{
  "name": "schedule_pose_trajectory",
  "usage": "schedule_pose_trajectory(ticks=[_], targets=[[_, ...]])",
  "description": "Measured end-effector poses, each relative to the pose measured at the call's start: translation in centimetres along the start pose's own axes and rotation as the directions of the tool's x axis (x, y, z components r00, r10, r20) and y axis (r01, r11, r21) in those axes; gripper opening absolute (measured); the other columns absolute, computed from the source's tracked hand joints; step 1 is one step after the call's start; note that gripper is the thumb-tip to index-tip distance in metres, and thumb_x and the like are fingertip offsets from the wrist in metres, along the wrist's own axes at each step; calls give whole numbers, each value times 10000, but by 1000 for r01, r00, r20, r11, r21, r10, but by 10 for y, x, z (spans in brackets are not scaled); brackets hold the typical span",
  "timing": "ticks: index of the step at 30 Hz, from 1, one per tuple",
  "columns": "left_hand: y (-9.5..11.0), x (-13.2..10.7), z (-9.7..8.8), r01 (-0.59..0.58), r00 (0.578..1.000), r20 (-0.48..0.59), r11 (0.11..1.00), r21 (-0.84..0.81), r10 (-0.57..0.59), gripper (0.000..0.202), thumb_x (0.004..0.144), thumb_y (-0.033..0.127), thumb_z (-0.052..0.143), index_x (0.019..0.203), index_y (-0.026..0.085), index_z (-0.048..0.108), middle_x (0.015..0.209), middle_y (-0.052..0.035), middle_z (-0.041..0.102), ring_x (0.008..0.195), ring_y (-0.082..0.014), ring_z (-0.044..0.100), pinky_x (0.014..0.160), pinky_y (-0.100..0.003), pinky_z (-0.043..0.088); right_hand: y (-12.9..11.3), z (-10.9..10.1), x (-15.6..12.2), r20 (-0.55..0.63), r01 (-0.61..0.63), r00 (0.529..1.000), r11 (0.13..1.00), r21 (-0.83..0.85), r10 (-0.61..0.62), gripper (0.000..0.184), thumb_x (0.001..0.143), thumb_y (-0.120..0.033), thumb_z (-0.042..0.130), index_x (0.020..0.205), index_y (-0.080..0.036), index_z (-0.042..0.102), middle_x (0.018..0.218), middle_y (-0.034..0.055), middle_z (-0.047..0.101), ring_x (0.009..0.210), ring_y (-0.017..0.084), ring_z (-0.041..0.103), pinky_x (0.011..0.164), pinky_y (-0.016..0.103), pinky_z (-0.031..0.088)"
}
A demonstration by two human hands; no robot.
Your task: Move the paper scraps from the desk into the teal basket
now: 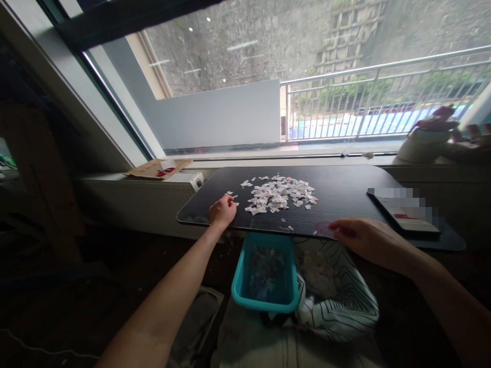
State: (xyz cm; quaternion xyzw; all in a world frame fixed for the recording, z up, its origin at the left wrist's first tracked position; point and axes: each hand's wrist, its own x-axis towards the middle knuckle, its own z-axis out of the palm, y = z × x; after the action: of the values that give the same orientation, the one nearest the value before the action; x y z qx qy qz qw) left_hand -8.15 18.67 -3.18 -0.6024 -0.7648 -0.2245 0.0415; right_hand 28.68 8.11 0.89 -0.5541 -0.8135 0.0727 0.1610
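Observation:
A heap of small white and pink paper scraps lies on a dark tabletop. My left hand rests at the table's near left edge, fingers curled, pinching a small white scrap just left of the heap. My right hand lies palm down on the near edge with its fingers together on a thin pinkish piece. A teal plastic bin holding more scraps sits below the table edge between my arms.
A striped white cloth with scraps on it lies right of the bin. A flat booklet sits on the table's right side. A pot stands on the sill; cardboard lies at the left.

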Motion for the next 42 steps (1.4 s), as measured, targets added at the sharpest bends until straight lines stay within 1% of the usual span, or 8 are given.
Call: schedule_pose_trajectory(ticks=[4, 8, 14, 20, 24, 28, 36, 42], targets=[[1, 0, -1, 6, 1000, 4, 1000, 6, -6, 227, 817, 260, 461, 961, 240, 636, 831, -32, 688, 785, -226, 634, 688, -295, 460, 0, -7, -10, 47, -29, 998, 1000, -14, 29, 284, 836, -376, 477, 991, -272, 691, 862, 17, 721, 759, 204, 649, 639, 284, 441], [3, 0, -3, 1, 1000, 5, 1000, 3, -1, 237, 813, 251, 457, 963, 241, 640, 832, -36, 686, 787, -231, 632, 695, -303, 460, -4, -8, -7, 16, -24, 1000, 1000, -4, 24, 297, 841, -371, 470, 1002, -251, 689, 914, 28, 720, 801, 205, 649, 665, 281, 443], [2, 0, -2, -2, 1000, 2, 1000, 4, 2, 235, 815, 254, 457, 965, 240, 637, 845, -39, 687, 794, -234, 630, 695, -303, 457, -12, 8, 22, -69, 49, 997, 997, 60, -45, 295, 854, -361, 464, 1002, -242, 691, 857, 32, 717, 702, 166, 628, 608, 250, 415], [1, 0, -1, -5, 1000, 2, 1000, 5, 5, 231, 816, 255, 454, 958, 244, 636, 845, -35, 687, 784, -230, 629, 685, -301, 457, -15, 22, 50, -67, 195, 979, 980, 42, -192, 287, 870, -272, 440, 1023, -244, 681, 954, 40, 685, 791, 167, 613, 621, 240, 397], [0, 1, 0, 1, 1000, 3, 1000, -1, -1, 223, 817, 259, 461, 956, 245, 634, 835, -32, 685, 777, -225, 629, 679, -295, 457, -6, 13, 37, -40, 229, 973, 973, 8, -228, 276, 861, -257, 455, 1010, -259, 687, 955, 38, 676, 790, 163, 621, 654, 244, 417], [0, 2, 1, 7, 1000, 8, 1000, -5, -7, 216, 812, 263, 473, 954, 247, 635, 827, -28, 684, 787, -229, 631, 691, -299, 457, 0, 1, 23, -52, 218, 974, 976, -21, -218, 259, 854, -252, 468, 968, -261, 700, 940, 37, 676, 818, 171, 626, 693, 256, 434], [0, 0, 1, 3, 1000, 2, 1000, -1, -3, 231, 820, 255, 465, 972, 244, 639, 838, -35, 689, 800, -225, 636, 714, -296, 455, -1, 20, 51, -54, 236, 971, 962, 133, -231, 279, 867, -264, 447, 991, -204, 690, 943, 62, 668, 786, 172, 609, 697, 263, 437], [0, 1, 3, 11, 1000, 4, 1000, -5, -11, 229, 818, 260, 470, 974, 244, 636, 835, -32, 687, 824, -236, 636, 736, -305, 454, 4, 13, 46, -10, 235, 971, 948, 216, -238, 285, 871, -256, 442, 988, -166, 686, 978, 86, 666, 814, 180, 610, 710, 248, 431]])
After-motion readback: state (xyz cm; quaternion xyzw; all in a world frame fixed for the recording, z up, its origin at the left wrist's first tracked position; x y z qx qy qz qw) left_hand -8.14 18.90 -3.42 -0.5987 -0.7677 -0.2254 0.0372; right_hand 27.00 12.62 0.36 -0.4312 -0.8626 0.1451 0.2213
